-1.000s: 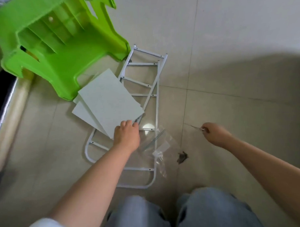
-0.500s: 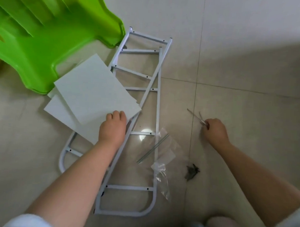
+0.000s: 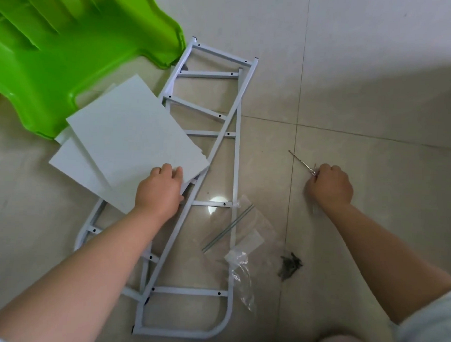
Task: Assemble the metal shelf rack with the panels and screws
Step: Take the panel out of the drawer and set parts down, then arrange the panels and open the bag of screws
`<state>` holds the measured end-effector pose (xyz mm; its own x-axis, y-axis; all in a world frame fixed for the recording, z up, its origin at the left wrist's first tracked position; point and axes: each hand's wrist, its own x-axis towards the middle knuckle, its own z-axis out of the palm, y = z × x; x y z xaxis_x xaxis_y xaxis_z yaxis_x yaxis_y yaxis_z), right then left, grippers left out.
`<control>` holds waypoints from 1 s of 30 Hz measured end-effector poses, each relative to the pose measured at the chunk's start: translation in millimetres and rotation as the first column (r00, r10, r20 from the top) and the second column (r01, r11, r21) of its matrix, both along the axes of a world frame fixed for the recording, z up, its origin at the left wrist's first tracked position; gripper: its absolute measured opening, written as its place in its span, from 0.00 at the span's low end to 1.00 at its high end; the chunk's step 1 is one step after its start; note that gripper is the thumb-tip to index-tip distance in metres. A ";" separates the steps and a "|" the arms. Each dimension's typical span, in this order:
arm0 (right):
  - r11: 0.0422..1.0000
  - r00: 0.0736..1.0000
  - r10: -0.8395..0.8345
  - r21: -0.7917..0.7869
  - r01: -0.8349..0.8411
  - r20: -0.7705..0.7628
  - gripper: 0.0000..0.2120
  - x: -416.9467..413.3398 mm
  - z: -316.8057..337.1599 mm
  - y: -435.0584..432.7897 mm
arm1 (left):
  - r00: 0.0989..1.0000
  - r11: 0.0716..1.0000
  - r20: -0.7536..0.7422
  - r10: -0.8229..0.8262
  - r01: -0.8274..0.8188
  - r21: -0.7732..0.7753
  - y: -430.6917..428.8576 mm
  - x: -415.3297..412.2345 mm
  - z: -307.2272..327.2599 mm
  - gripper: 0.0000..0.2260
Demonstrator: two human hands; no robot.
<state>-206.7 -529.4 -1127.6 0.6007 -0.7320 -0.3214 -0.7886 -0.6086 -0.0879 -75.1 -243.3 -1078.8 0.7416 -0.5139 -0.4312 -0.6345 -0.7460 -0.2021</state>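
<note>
Two white metal ladder-shaped side frames (image 3: 236, 156) lie crossed on the tiled floor. A stack of white panels (image 3: 133, 134) rests on their left part. My left hand (image 3: 162, 191) grips the near corner of the top panel. My right hand (image 3: 330, 186) is out to the right, its fingers curled round a thin metal screwdriver (image 3: 301, 162) whose tip points up and left. A small heap of dark screws (image 3: 290, 266) sits on the floor below my right hand.
An overturned green plastic stool (image 3: 65, 52) fills the top left, touching the panels and frame end. A clear plastic bag (image 3: 245, 238) with thin metal rods lies over the right frame rail. My knee (image 3: 341, 341) shows at the bottom edge.
The view has shifted forward so the frames sit lower and my legs dropped out of sight. My left hand stays on the panel corner; my right hand keeps the screwdriver.
</note>
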 end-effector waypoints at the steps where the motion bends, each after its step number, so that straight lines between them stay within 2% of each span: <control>1: 1.000 1.000 0.003 -0.012 -0.003 -0.005 0.14 0.8 0.5 -1.9 | 1.000 1.000 -0.009 -0.001 0.001 0.007 -0.1 1.9 1.6 0.28; 7: 0.999 0.997 0.036 -0.031 -0.038 -0.063 0.16 -3.4 1.5 -4.7 | 0.999 0.998 0.004 0.048 -0.048 0.034 -5.5 0.4 3.9 0.26; 13: 0.998 0.995 0.029 -0.053 -0.034 -0.093 0.18 -16.3 1.7 11.1 | 0.995 0.997 -0.071 0.075 -0.076 -0.006 -1.0 -15.0 -6.5 0.30; 16: 0.985 0.975 0.154 -0.059 -0.165 -0.158 0.18 -19.8 7.6 23.2 | 0.986 0.994 -0.133 0.099 -0.104 -0.034 1.9 -15.1 -6.8 0.30; 20: 0.870 0.863 0.449 -0.109 -0.482 -0.232 0.18 4.9 36.9 28.4 | 0.969 0.980 -0.205 0.139 -0.164 -0.111 8.0 -13.3 -5.3 0.30; 24: 0.697 0.612 0.675 0.085 -0.712 -0.414 0.18 44.2 75.1 46.3 | 0.953 0.964 -0.279 0.121 -0.179 -0.195 14.2 -5.6 4.4 0.23; 26: 0.618 0.503 0.741 0.159 -0.770 -0.445 0.18 62.2 90.0 67.3 | 0.937 0.953 -0.323 0.132 -0.210 -0.220 16.5 -2.2 7.9 0.19; 28: 0.588 0.479 0.781 0.215 -0.780 -0.401 0.18 82.5 98.4 91.4 | 0.931 0.907 -0.294 0.215 -0.302 -0.292 20.4 -0.3 8.6 0.15; 30: 0.643 0.582 0.763 0.240 -0.728 -0.282 0.18 103.8 98.9 113.7 | 0.880 0.773 -0.217 0.422 -0.475 -0.420 28.2 -1.4 6.4 0.11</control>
<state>-103.0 -415.7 -1028.7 0.7650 -0.0332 -0.6432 -0.0479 -0.9988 -0.0055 -76.5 -215.1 -1072.4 0.9008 -0.2882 -0.3248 -0.2023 -0.9404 0.2733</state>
